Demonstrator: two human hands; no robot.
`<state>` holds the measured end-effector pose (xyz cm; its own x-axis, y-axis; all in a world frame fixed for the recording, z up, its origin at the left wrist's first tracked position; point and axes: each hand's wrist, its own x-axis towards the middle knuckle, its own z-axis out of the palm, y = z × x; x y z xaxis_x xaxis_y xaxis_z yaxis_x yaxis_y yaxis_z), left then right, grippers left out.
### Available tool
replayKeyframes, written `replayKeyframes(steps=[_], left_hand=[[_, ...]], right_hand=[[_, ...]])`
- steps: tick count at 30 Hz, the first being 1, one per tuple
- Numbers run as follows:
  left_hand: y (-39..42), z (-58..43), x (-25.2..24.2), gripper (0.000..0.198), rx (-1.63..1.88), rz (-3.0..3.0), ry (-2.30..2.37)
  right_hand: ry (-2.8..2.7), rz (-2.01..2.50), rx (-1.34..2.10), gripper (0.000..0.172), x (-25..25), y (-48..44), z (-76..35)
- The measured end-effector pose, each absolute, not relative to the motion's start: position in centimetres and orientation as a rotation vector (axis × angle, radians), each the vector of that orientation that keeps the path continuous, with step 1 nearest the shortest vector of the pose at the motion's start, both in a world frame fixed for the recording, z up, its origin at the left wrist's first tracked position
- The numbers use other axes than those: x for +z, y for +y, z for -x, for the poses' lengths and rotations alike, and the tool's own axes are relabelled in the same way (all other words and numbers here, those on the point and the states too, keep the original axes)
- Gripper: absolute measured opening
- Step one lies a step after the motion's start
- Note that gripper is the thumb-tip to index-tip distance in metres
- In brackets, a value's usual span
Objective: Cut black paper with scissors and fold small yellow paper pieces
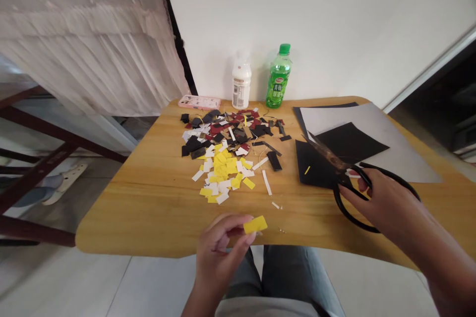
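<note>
Between the thumb and fingers of my left hand is a small yellow paper strip, held over the table's front edge. My right hand is closed on black-handled scissors, whose rusty blades point away to the left over black paper. Part of the grip is hidden by the hand. A thin yellow sliver lies on that black paper. Beyond my left hand, yellow and white paper pieces lie in a heap. Black, dark red and brown scraps spread behind them.
At the back of the wooden table stand a white bottle and a green bottle. A phone in a pink case lies left of them. Grey sheet is at the right. Another person's foot shows at left, near a dark wooden frame.
</note>
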<state>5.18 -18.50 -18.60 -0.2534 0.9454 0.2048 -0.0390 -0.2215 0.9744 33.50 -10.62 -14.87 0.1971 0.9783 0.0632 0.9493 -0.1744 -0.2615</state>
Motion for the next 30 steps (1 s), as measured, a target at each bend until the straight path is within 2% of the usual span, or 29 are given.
replayKeyframes(steps=[12,20,25,26,30], left_hand=[[-18.5,-4.9,-19.0,0.024,1.554,-1.162,1.223],[-18.7,-4.5,-19.6,0.022,1.516,-1.184,1.134],[-18.7,-4.6,-19.8,0.021,1.537,-1.230,1.078],[-18.7,-4.6,-19.9,0.023,1.541,-1.249,1.077],[-18.4,-4.0,-19.9,0.025,1.537,-1.397,1.126]], right_hand=[[-2.085,2.239,0.149,0.016,-17.2,-9.4,-35.3],[-2.069,2.302,0.213,0.029,-17.8,-8.8,-36.7],[-1.975,2.201,0.108,0.038,-16.4,-10.5,-34.0],[-1.906,2.047,0.232,0.038,-15.7,-11.3,-32.3],[-1.666,1.463,1.231,0.038,-13.2,-14.4,-24.1]])
